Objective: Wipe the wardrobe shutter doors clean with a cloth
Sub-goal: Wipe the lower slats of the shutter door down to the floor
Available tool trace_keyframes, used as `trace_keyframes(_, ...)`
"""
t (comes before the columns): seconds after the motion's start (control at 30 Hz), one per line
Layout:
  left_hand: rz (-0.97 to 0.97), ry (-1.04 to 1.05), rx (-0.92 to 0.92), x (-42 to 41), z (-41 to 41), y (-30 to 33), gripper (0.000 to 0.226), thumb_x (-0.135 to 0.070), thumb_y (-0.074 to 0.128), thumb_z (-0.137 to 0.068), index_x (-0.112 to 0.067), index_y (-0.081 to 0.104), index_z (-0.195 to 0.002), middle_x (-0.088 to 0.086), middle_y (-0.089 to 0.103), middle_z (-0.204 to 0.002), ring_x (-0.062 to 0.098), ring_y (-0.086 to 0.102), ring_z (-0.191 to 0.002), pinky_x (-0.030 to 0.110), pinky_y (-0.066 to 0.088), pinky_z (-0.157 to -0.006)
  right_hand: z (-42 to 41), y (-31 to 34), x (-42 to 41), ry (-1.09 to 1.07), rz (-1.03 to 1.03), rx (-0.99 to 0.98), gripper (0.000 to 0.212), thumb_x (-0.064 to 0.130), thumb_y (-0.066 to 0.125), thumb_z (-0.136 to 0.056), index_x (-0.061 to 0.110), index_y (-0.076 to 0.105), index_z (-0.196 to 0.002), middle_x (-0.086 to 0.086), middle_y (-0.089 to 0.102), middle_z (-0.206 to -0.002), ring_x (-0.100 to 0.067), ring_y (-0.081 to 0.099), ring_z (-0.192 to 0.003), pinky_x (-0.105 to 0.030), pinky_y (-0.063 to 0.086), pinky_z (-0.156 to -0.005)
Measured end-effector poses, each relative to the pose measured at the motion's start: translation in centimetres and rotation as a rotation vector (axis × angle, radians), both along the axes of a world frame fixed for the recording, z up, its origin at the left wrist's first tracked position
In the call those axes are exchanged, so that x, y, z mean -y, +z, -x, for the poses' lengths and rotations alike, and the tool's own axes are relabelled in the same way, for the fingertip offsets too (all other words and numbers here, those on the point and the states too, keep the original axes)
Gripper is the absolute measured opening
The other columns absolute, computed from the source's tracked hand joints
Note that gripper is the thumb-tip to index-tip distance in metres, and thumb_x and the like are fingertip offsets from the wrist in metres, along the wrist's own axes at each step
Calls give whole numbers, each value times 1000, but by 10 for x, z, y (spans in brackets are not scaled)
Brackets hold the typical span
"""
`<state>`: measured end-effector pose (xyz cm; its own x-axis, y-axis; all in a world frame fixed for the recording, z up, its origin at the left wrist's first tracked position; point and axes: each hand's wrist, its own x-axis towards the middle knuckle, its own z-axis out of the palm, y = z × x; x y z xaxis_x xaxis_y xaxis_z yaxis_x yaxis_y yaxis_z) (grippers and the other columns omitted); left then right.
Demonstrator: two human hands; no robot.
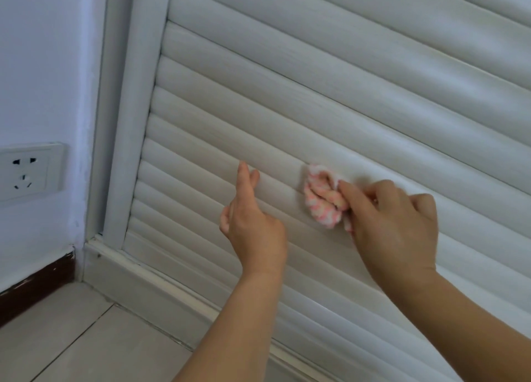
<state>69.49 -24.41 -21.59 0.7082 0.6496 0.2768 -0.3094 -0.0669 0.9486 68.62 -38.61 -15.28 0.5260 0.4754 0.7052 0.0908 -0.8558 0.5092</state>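
Right hand (390, 218) grip pinches the cloth (324, 200), bunched against a low slat of the door (316, 94). Left hand (253, 226), left of the grip, fingers spread, tips on the slats. Cloth looks soft, light, likely to bunch; best held by its rear fold.

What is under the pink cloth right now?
The pink and white cloth, held bunched by the right hand, is pressed on the white shutter door slats. The slat surface directly beneath it is covered, so any dirt there cannot be seen.
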Motion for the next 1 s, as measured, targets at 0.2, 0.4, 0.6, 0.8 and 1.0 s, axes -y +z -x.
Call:
trace_keyframes(0.2, 46, 9, 76, 0, -6, -7, 84, 12, 33, -67, -21, 32, -143, -9, 59, -125, 23, 53, -109, 41, 40, -98, -25, 6, -61, 100, 11, 109, 21, 17, 61, -69, 18, 72, -88, -10, 54, -70, -27, 51, -54, -34, 19, -62)
trace_keyframes(0.4, 230, -24, 194, 0, -5, -12, 70, 18, 36, -83, -37, 34, -127, -2, 51, -134, 5, 50, -117, 15, 40, -93, -50, 11, -134, 139, 2, 119, 22, 22, 49, -70, 21, 71, -70, -5, 56, -68, -23, 53, -53, -33, 19, -65)
trace_keyframes(0.6, 429, -57, 248, 2, -15, -17, 82, 29, 21, -72, -13, 22, -143, -2, 43, -131, -1, 54, -109, 15, 39, -95, -39, 13, -93, 168, 32, 117, 26, 25, 50, -75, 26, 73, -87, -5, 53, -69, -24, 52, -57, -33, 18, -64)
trace_keyframes(0.8, 308, -75, 249, 2, -14, -18, 86, 29, 19, -68, -10, 21, -144, -1, 43, -129, 7, 52, -115, 14, 38, -96, -1, 6, 1, 102, 16, 110, 32, 26, 53, -82, 25, 72, -108, -9, 58, -76, -30, 55, -69, -35, 20, -64)
trace_keyframes(1.0, 106, -71, 130, 0, -11, -20, 89, 23, 27, -72, -24, 19, -147, -19, 46, -127, 2, 45, -113, 35, 30, -108, 24, -13, 56, -34, -89, 180, 38, 15, 73, -71, 20, 73, -108, -9, 52, -73, -27, 38, -73, -36, 19, -65)
